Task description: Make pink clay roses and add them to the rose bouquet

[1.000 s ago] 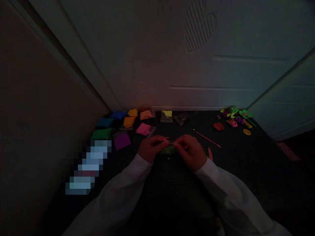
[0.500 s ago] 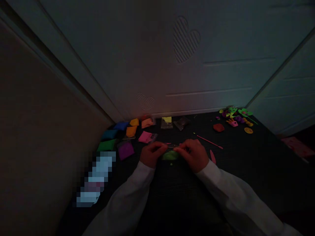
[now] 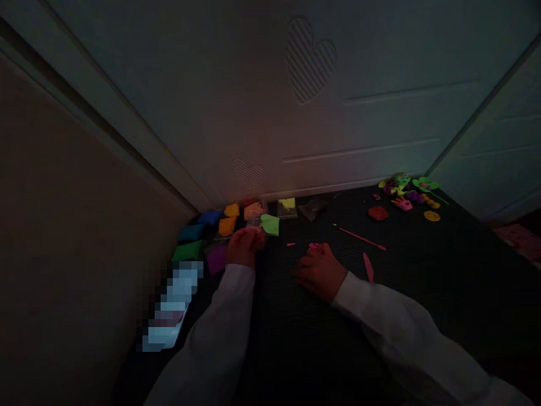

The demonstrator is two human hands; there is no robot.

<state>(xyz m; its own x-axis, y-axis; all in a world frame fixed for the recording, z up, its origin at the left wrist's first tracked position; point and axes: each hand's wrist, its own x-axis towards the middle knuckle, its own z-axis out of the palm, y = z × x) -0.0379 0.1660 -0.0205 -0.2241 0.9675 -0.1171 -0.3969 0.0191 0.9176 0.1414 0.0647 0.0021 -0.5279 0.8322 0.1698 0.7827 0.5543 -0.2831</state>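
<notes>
The scene is very dark. My left hand (image 3: 242, 248) is reached forward among the coloured clay packets, fingers closed on a clear packet with light green clay (image 3: 269, 224). The pink packet (image 3: 253, 230) lies right under its fingertips. My right hand (image 3: 319, 270) rests on the dark table (image 3: 422, 282), fingers curled near a small pink bit (image 3: 313, 246); whether it holds it is unclear. A thin pink stick tool (image 3: 359, 238) and a pink blade tool (image 3: 368, 267) lie just right of that hand.
Packets in purple (image 3: 216, 258), green (image 3: 186, 250), teal, blue (image 3: 209, 216), orange (image 3: 227, 225) and yellow (image 3: 287, 204) lie at the back left. Finished clay figures (image 3: 406, 192) and a red lump (image 3: 377, 212) sit back right. A white panelled wall rises behind.
My hands have separated. The left hand moved forward and left with the green clay packet to the row of packets; the right hand stayed and settled on the table.
</notes>
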